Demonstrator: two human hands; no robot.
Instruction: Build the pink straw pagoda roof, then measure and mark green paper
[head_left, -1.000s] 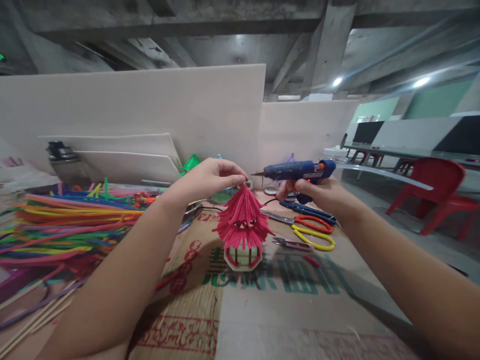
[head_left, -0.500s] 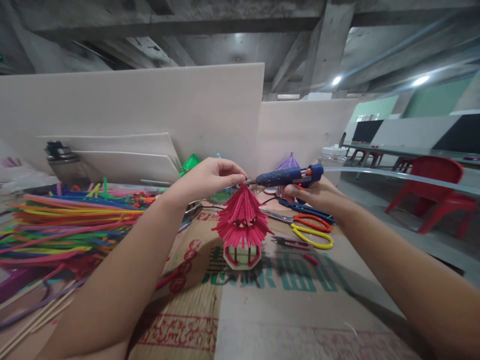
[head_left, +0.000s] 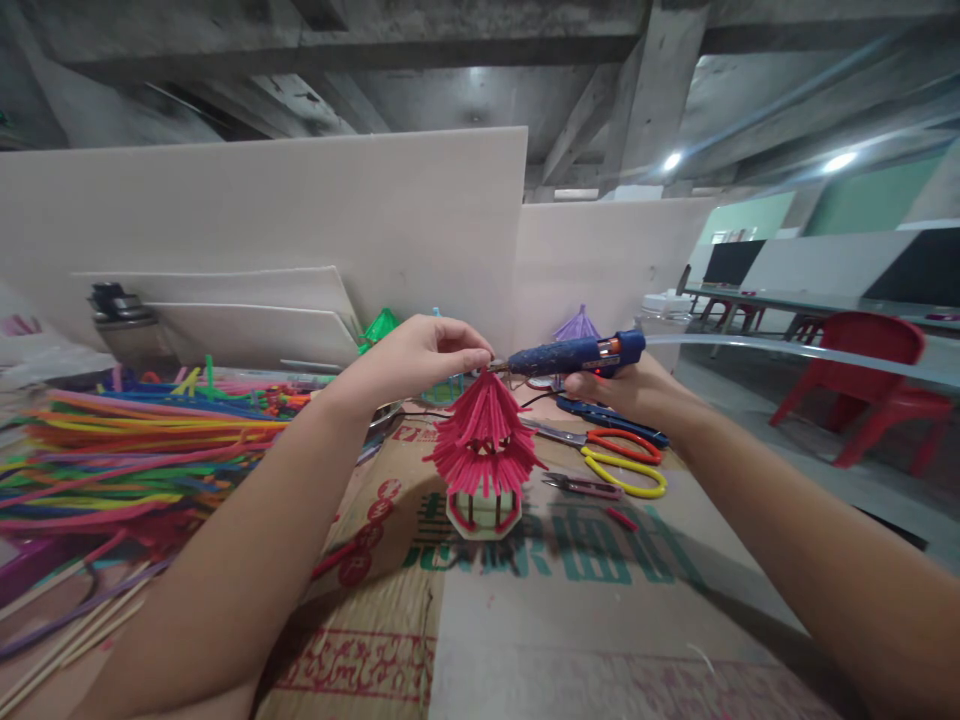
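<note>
A small pavilion model with a two-tiered pink-red roof (head_left: 484, 440) stands upright on printed cardboard (head_left: 525, 630). My left hand (head_left: 439, 350) is at the roof's peak, its fingertips pinched around something too small to make out. My right hand (head_left: 626, 385) is wrapped round a blue glue gun (head_left: 570, 355), which points left. The gun's nozzle is at the peak, close to my left fingertips; whether it touches them or the roof I cannot tell. A long clear glue stick (head_left: 750, 345) sticks out behind the gun.
Orange-handled scissors (head_left: 626, 447), yellow-handled scissors (head_left: 626, 475) and small snips (head_left: 585, 487) lie right of the model. Colourful fuzzy sticks (head_left: 150, 450) are heaped at the left. Behind stand a green roof (head_left: 381, 325), a purple roof (head_left: 577, 323) and white boards (head_left: 300, 220).
The glue gun and my right hand have shifted very slightly, with the gun now a little more level. My left hand and the model look unmoved.
</note>
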